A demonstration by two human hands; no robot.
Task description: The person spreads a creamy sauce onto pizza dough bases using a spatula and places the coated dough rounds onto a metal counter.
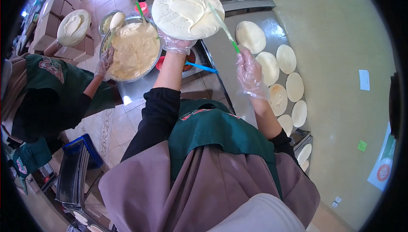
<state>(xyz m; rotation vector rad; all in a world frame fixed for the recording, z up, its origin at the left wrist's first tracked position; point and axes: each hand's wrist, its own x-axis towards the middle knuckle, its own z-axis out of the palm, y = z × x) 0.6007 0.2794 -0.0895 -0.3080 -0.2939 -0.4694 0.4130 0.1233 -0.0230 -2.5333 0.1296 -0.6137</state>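
My left hand (176,44), in a clear plastic glove, holds up a flat round cake layer (170,13) from beneath; the fingers under it are hidden. Pale cream (191,8) lies in streaks over the layer, and small holes dot its bare part. My right hand (250,74), also gloved, is closed around the green handle of a spatula (225,28). The spatula's pale blade reaches to the layer's right edge, over the cream. Left of my left hand stands a large metal bowl (128,79) of beige cream (134,49).
Several round layers (267,68) lie on the metal table (231,68) at right, along the wall. A blue-handled tool (202,67) lies near the table edge. At left, a co-worker's gloved hand (104,64) holds a spatula over the bowl; their other hand raises another layer (74,28).
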